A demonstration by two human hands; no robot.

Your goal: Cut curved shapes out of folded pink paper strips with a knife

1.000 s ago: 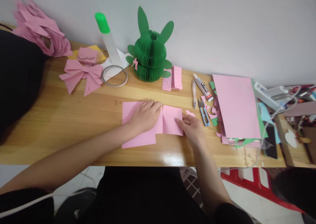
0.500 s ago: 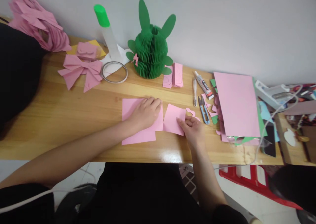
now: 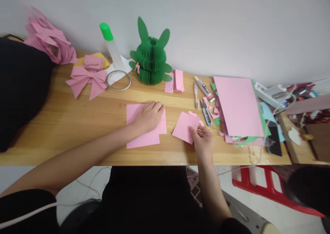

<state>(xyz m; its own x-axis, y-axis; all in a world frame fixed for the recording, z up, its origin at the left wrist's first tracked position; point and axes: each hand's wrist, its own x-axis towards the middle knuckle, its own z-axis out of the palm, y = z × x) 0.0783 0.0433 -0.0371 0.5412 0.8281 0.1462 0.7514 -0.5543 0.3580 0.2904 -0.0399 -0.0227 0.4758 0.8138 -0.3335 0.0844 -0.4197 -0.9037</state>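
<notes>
My left hand lies flat with fingers stretched on a large pink paper sheet on the wooden table. My right hand pinches the near right corner of a small pink paper square, which sits tilted and apart from the large sheet. A small pink cut-out scrap lies just behind the square.
Blue snips, a pen and a glue tube lie right of the square. A pink paper stack is further right. A green honeycomb paper figure, tape ring, green-capped bottle and pink bows stand behind.
My right hand has pulled the small pink square away from the large sheet to the right and turned it. My left hand has stayed pressed on the large sheet.
</notes>
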